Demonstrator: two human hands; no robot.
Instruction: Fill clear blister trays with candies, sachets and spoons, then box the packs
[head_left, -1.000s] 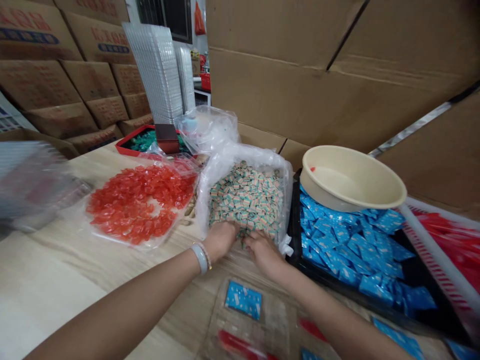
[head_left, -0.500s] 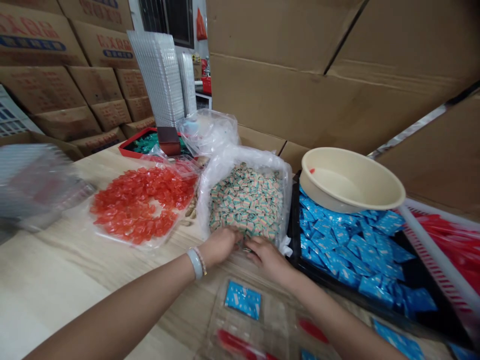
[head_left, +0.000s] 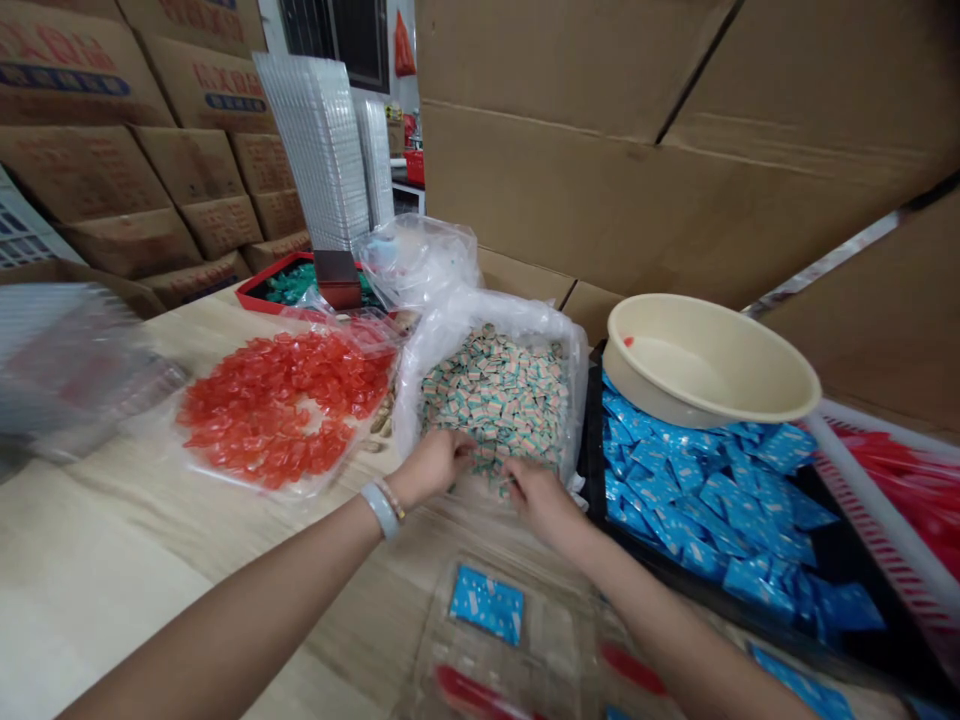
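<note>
My left hand (head_left: 433, 464) and my right hand (head_left: 534, 492) both reach into the near edge of a clear plastic bag (head_left: 450, 325) filled with small green-and-cream wrapped sweets (head_left: 499, 390). The fingers of each hand curl down among the sweets, and what they grip is hidden. A pale bracelet sits on my left wrist. In front of me, between my forearms, lies a clear compartment tray (head_left: 517, 640) with a blue packet (head_left: 486, 605) and red pieces in it.
A bag of red sweets (head_left: 281, 405) lies left of the hands. A black tray of blue packets (head_left: 712, 490) with a cream bowl (head_left: 705, 360) on it stands to the right. Stacked clear trays (head_left: 319, 150), a red tray (head_left: 259, 285) and cardboard boxes (head_left: 637, 130) stand behind.
Both hands have drawn slightly back then pushed in again at the bag's near edge, the left hand moving a little up and left.
</note>
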